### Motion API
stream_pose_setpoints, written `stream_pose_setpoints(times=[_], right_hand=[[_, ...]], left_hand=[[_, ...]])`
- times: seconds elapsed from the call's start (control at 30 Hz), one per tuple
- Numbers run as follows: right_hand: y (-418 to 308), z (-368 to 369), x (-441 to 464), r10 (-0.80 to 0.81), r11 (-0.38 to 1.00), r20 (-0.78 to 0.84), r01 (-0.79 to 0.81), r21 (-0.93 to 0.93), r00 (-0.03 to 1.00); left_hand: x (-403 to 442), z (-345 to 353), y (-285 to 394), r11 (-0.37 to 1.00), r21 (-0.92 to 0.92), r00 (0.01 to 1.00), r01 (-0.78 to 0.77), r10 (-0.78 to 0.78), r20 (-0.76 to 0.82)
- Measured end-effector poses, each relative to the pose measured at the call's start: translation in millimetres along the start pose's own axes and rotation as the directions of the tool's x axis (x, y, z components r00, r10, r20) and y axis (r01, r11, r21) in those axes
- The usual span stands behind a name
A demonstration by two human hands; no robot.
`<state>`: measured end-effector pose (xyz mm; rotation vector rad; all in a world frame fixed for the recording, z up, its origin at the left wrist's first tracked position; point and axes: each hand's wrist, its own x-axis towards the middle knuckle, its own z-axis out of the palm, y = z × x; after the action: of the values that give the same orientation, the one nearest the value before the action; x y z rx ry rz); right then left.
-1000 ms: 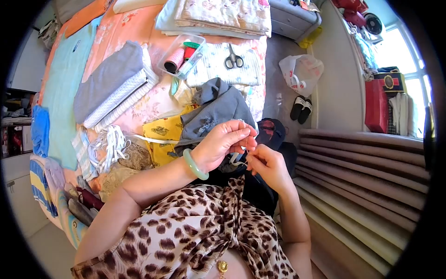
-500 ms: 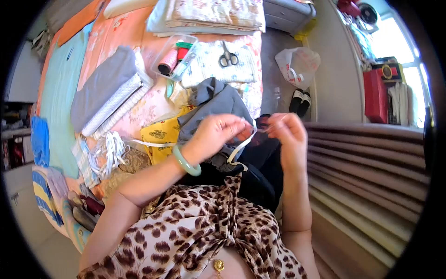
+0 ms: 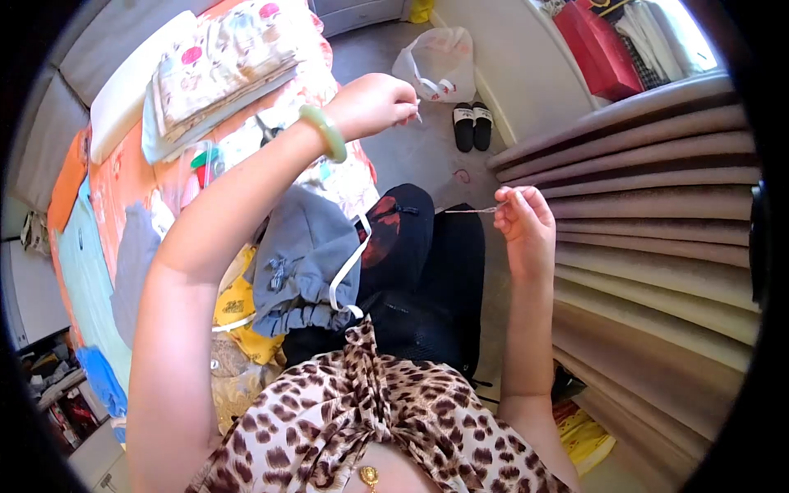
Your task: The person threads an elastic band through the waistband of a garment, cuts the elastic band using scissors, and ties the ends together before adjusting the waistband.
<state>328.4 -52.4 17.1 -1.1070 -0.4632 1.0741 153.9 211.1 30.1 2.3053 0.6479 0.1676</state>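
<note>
My left hand (image 3: 374,107), with a pale green bangle (image 3: 326,135) at its wrist, is raised over the floor beside the bed. Its fingers are closed around a small pale bit too tiny to name. On the right, my right hand (image 3: 526,218) pinches a thin pinkish thread (image 3: 472,211), whose loose length points left over my dark-trousered lap. Grey gathered fabric (image 3: 308,238) lies against my left leg, and a narrow white band (image 3: 349,267) trails from it. Neither hand touches that fabric.
A white plastic bag (image 3: 440,70) and black slippers (image 3: 472,127) are on the floor. Folded bedding (image 3: 226,70), a clear box (image 3: 185,168) and yellow cloth (image 3: 237,300) rest on the bed. A pleated curtain (image 3: 641,214) hangs at right.
My hands have moved apart: the left has gone up and away toward the plastic bag, leaving the white band. The view has turned toward the floor on the right.
</note>
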Motion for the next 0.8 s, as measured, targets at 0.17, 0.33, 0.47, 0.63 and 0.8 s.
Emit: stream_pose_setpoints(times=[0.17, 0.33, 0.47, 0.63, 0.8], right_hand=[[7.1, -29.0, -8.1, 0.044, 0.999, -0.100, -0.047, -0.026, 0.994], [13.1, -42.8, -25.8, 0.139, 0.990, -0.229, -0.135, 0.034, 0.963], [15.0, -54.7, -25.2, 0.135, 0.990, -0.234, -0.119, 0.078, 0.963], [7.6, -53.3, -16.3, 0.151, 0.988, -0.256, -0.142, 0.054, 0.955], [8.3, -44.6, -7.0, 0.089, 0.992, -0.163, -0.102, -0.069, 0.983]], left_hand=[[69.1, -11.5, -7.8, 0.890, 0.455, 0.995, 0.016, -0.057, 0.077], [135.2, -24.1, -9.6, 0.776, 0.631, 0.962, 0.005, -0.175, 0.208], [157.7, -20.4, -26.8, 0.547, 0.821, 0.983, -0.165, 0.162, 0.090], [167.7, -17.8, -14.4, 0.653, 0.753, 0.996, -0.076, 0.076, 0.034], [127.1, 16.1, 6.4, 0.993, -0.116, 0.997, -0.011, 0.019, 0.069]])
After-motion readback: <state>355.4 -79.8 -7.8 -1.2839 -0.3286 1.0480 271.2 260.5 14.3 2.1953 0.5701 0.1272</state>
